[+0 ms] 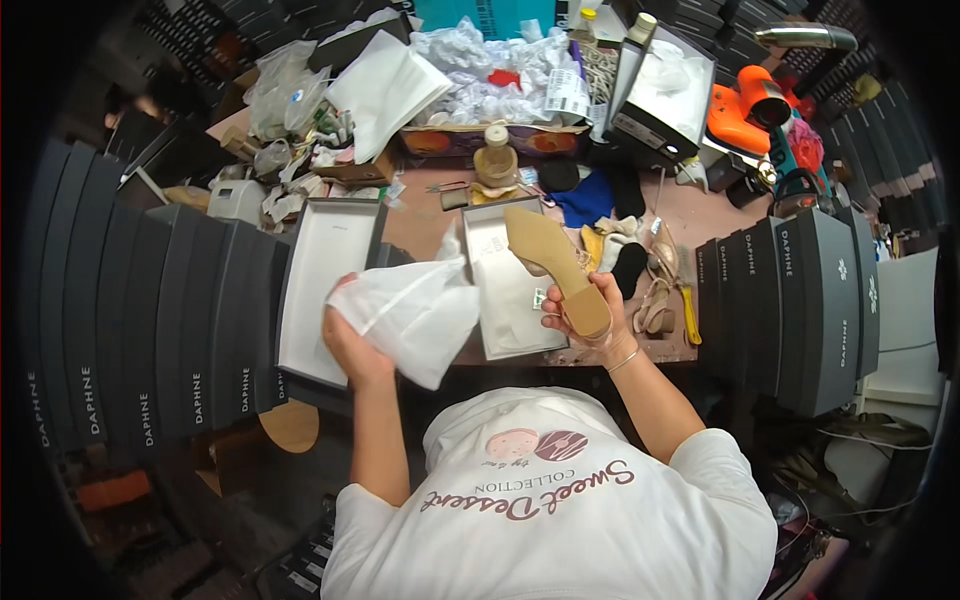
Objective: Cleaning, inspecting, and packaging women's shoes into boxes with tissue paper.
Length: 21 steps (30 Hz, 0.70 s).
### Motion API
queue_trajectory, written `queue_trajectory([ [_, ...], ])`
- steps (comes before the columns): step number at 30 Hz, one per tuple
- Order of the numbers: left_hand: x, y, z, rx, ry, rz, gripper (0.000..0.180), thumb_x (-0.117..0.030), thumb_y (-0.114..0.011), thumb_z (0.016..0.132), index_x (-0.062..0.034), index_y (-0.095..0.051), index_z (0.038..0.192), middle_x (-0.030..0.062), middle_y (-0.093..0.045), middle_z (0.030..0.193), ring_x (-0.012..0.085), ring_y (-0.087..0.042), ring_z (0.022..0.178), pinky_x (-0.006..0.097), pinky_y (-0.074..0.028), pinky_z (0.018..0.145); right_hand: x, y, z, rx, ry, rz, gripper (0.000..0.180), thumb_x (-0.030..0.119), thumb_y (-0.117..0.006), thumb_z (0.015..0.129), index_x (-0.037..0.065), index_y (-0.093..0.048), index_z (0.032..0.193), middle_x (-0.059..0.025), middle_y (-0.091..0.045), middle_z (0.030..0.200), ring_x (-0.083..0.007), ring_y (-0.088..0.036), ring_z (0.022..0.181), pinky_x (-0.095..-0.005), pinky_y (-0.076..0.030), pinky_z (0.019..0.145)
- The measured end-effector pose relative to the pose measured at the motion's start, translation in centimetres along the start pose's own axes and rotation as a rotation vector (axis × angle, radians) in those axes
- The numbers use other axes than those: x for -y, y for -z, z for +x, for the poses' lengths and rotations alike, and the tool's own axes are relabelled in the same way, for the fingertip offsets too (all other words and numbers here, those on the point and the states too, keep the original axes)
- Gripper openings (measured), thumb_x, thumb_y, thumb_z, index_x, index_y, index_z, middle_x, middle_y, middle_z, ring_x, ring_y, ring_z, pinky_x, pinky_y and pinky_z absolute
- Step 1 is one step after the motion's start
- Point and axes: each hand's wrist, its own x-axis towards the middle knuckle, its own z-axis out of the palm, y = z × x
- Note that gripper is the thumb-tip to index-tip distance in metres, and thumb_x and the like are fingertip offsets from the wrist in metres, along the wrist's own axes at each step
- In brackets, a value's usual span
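Head view: one beige-soled, block-heeled shoe (562, 270); one thin white sheet (415, 310), probably paper; two open rectangular, white-lined boxes (325, 265). Left hand (355, 345) gripped the sheet; right hand (598, 318) curled round the heel. Shoe was held underside up, smooth and tan, by the right-hand box (488, 235), its upper mostly hidden.

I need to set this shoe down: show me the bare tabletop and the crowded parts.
Bare pink tabletop shows between the left box half and the middle box half, and between the black fabric and the right-hand boxes. It is crowded around the blue cloth, beige footwear and yellow-handled tool.
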Motion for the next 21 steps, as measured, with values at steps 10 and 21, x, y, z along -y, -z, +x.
queue_trajectory([
  [10,3.5,-6.4,-0.3,0.679,-0.288,0.756,0.014,-0.002,-0.059,0.082,0.0025,-0.066,0.093,0.0066,-0.061,0.084,0.0163,-0.058,0.079,0.027,-0.046,0.070,0.7,-0.1,-3.8,0.126,0.075,0.090,0.056,0.046,-0.041,0.084,0.000,-0.055,0.113,-0.0132,-0.057,0.095,-0.0239,-0.054,0.078,-0.0358,-0.043,0.068],
  [21,-1.7,-11.2,1.5,0.539,-0.794,0.590,0.007,-0.006,-0.063,0.087,0.0013,-0.062,0.089,0.0031,-0.060,0.081,0.0114,-0.056,0.075,0.023,-0.045,0.071,2.3,-1.6,-5.4,0.104,0.098,-0.034,0.057,0.046,-0.045,0.083,-0.005,-0.056,0.108,-0.0159,-0.059,0.091,-0.0235,-0.057,0.074,-0.0356,-0.048,0.066],
])
